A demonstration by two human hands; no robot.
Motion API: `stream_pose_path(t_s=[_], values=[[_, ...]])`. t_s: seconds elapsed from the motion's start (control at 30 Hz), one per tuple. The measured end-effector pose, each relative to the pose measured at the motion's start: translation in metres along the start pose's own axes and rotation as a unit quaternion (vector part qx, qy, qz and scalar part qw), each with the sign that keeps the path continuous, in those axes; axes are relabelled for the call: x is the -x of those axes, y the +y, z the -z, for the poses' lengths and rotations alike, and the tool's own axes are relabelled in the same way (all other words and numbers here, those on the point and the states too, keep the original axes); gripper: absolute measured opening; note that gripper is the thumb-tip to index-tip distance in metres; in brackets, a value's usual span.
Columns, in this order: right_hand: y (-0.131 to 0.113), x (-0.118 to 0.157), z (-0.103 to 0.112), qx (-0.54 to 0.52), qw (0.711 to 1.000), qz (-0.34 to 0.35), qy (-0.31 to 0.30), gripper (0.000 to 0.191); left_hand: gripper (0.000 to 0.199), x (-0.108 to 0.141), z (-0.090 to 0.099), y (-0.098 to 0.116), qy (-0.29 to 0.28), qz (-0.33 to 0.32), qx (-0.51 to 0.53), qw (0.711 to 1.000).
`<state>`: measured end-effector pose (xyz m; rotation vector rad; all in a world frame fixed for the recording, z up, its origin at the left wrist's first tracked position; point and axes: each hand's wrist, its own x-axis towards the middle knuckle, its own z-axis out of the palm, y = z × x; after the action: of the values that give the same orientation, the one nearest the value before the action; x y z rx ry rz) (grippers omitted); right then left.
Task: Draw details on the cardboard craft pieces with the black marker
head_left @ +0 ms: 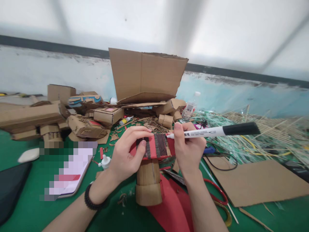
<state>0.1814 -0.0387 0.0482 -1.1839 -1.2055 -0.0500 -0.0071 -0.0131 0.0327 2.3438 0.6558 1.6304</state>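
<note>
My right hand (189, 153) grips a white whiteboard marker (210, 132) with a black end. The marker's tip touches, or nearly touches, the right part of a cardboard model piece (161, 145) striped in red and black. My left hand (125, 153) is closed on the left side of this piece, thumb on the front and fingers over the top. Below the striped part extends a rounded brown cardboard section (148, 183). Red paper (173, 199) lies under and beside it on the green table. Scissors (223, 191) with a red handle are partly hidden behind my right forearm.
Several cardboard models (82, 127) crowd the left back, near a phone (74, 174). A small white glue bottle (105, 161) stands by my left wrist. A tall cardboard sheet (147, 75) rises behind. At right are a flat cardboard sheet (256, 180) and piled thin sticks (277, 132).
</note>
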Motion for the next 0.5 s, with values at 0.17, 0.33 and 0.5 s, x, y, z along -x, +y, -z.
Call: stream_pose_path(t_s=[0.17,0.33,0.5], values=[[-0.0016,-0.0009,-0.0003,0.000,1.000,0.015,0.002,0.044,0.025,0.0007,0.0006,0.0004,-0.001,-0.002,-0.006,1.000],[-0.0020,-0.0019,0.0001,-0.005,0.999,0.032,-0.002,0.041,0.025,0.0014,0.0008,-0.0010,0.003,-0.001,-0.006,1.000],[-0.0013,-0.0019,0.0004,0.010,0.999,0.036,-0.006,0.043,0.025,0.0006,0.0002,-0.0008,0.001,0.001,-0.007,1.000]])
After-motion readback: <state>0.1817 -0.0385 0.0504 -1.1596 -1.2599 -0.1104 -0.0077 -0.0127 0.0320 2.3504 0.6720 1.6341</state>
